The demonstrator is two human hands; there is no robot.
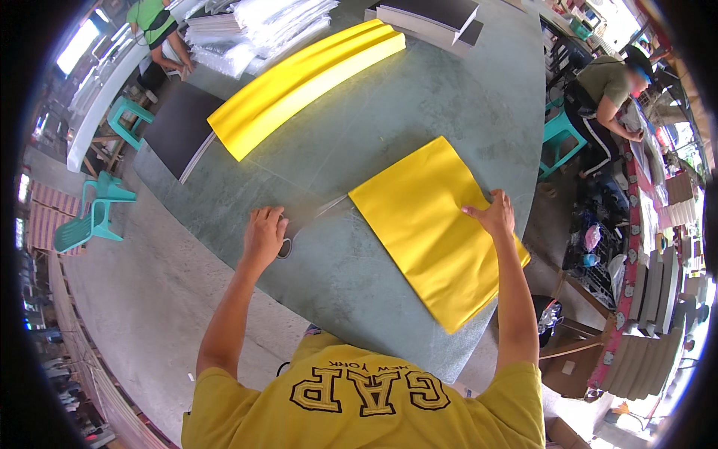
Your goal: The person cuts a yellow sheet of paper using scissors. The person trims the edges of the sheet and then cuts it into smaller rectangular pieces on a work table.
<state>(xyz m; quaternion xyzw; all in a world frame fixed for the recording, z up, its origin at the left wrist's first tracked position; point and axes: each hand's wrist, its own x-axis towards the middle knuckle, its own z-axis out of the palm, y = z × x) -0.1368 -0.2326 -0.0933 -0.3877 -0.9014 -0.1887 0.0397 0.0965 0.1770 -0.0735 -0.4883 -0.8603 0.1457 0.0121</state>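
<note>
Yellow sheeting [434, 236], smooth, four-sided (faintly creased); right hand [493, 218] spread at its edge; left hand [264, 235] curled beside scissors [331, 206], hold unclear.

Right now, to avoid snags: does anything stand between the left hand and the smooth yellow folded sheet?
Yes: what look like metal scissors, blurred, are between the left hand and the yellow sheet, extending toward its left corner.

On the table [479, 120], a folded sheet [434, 232] lies right of centre, scissors [327, 205] left of it. Behind lies a long bundle [299, 90], a panel [179, 123] beside its left end, a plastic-wrapped stack [258, 30] farther back.
</note>
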